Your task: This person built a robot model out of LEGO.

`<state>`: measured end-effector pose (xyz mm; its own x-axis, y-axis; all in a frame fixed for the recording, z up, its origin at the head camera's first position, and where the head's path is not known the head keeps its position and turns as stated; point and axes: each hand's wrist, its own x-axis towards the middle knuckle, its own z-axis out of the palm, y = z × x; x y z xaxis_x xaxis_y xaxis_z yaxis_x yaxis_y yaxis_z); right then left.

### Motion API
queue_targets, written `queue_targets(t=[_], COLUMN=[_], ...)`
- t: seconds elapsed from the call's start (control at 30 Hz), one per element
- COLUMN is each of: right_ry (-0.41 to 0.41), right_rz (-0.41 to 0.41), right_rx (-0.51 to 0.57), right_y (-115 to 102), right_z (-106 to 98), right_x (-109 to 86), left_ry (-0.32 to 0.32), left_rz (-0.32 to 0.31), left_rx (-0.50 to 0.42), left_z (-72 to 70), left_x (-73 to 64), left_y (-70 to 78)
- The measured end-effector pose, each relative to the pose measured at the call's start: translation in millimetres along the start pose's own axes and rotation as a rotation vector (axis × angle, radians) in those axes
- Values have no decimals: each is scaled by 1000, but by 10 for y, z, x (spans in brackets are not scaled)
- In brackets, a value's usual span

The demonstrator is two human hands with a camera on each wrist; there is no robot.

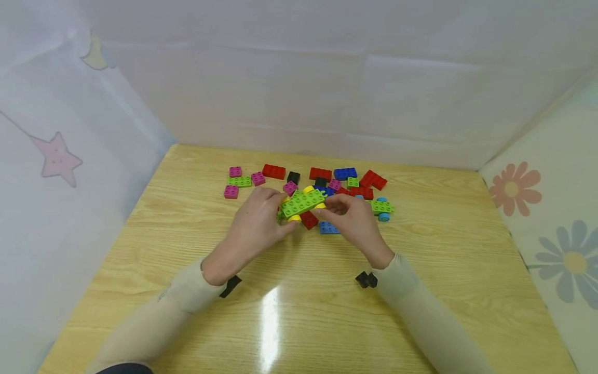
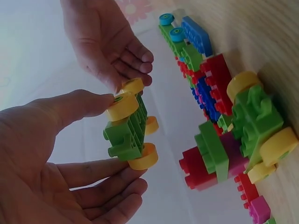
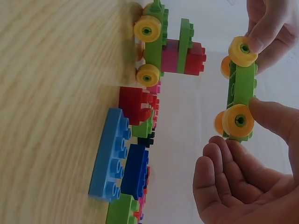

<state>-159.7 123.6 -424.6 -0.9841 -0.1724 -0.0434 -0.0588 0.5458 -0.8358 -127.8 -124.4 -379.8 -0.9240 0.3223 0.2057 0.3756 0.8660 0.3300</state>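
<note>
Above the table, both hands hold a green toy car base with yellow wheels and studs on top. My left hand grips its left end, thumb on one wheel and fingers under the opposite one in the left wrist view. At the other end, my right hand has its thumb against the base beside a wheel, fingertips at the base's end. Below stands a second green car base with yellow wheels, carrying a stack of pink, green and red bricks; the left hand and held base mostly hide it in the head view.
A green car base with blue wheels stands at the right. Loose bricks lie across the back of the table, among them a red brick, a dark blue brick and a light blue brick. White cloth hangs behind.
</note>
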Motion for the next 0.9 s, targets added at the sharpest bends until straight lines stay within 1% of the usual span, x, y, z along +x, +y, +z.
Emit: queue_targets(t=[0.13,0.3,0.4,0.57,0.67,0.77,0.9], right_ry=[-15,-31,-46,-105,-150,-183,-228], right_rz=[19,19,31,72,74,68,61], right_rx=[-27,-56,-74,-104,-139,-167,-191], right_y=[3,19,50,116,155,185,225], right_z=[13,57,82,149,202,241,261], right_x=[-25,-34,-38,-33,-46,-75,-113], left_ry=[19,8,-21,-112,-161,-183,-188], left_rz=[12,5,11,22,33,55,86], left_rx=[12,44,75,116,146,185,233], left_z=[71,157,212,300,350,394,434], left_x=[-70,-155,-210,-286,-323,-365,-414], left_y=[35,72,104,146,165,181,208])
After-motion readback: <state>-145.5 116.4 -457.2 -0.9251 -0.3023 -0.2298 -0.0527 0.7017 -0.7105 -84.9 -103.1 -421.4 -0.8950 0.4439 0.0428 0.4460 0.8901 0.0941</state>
